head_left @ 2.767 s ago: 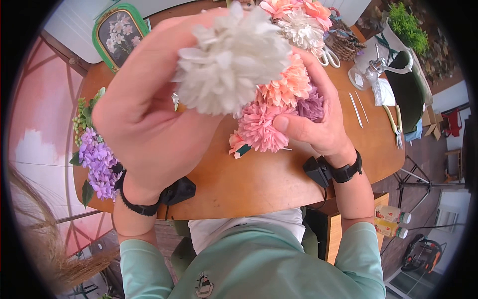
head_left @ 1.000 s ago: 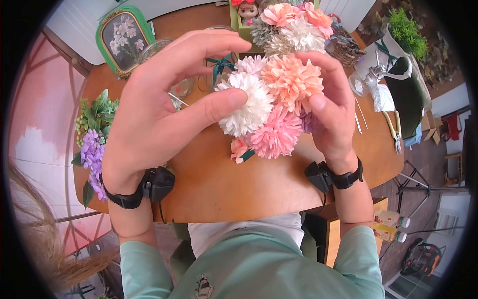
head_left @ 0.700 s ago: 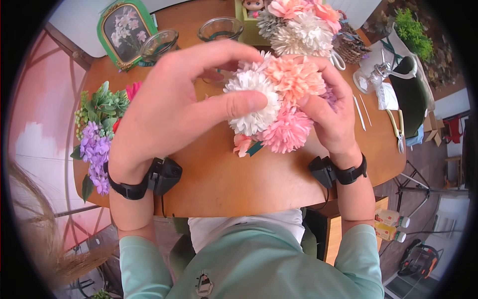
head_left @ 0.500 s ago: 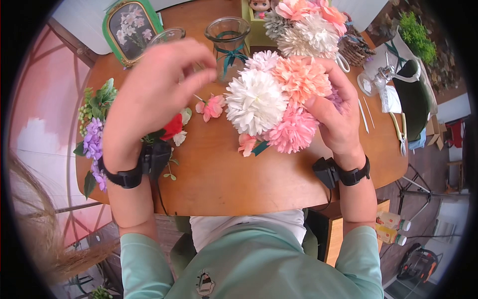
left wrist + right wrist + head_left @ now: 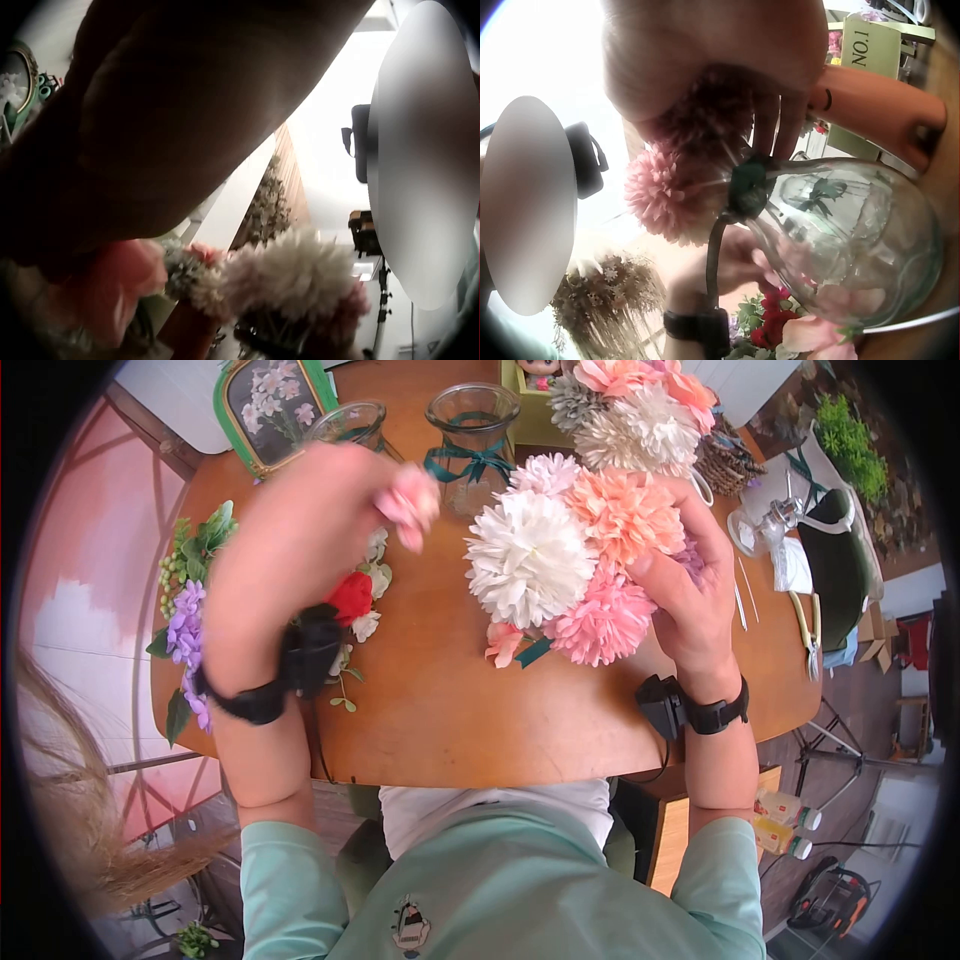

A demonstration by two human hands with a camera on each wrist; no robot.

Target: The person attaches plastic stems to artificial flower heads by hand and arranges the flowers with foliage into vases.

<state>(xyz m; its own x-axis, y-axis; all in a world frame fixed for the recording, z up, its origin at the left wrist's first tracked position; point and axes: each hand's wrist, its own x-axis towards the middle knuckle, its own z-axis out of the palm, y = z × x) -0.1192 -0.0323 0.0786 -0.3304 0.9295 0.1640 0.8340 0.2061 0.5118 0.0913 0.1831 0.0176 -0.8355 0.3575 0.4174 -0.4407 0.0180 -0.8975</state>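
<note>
My left hand [image 5: 290,550], blurred, holds a small pink artificial flower [image 5: 408,507] over the left of the table. The same pink flower [image 5: 120,289] shows below the dark hand in the left wrist view. My right hand [image 5: 695,595] curls round the right side of a bunch of artificial pompom flowers [image 5: 532,560] in white, peach, pink and purple. Beneath them, in the right wrist view, stands a glass vase [image 5: 907,225] with a dark green ribbon [image 5: 748,189] at its neck. A pink flower [image 5: 814,334] lies beside that vase.
Two more glass vases, one with a ribbon bow [image 5: 470,458], stand behind. A second flower bunch [image 5: 640,425] is at the back. Purple flowers [image 5: 187,630] and a red flower [image 5: 352,598] lie left. Pliers [image 5: 806,630] lie at the right edge.
My left hand has left the white pompom, which was held high and now sits in the bunch. It has moved left and lifted a pink flower off the table. My right hand stays on the bunch.
</note>
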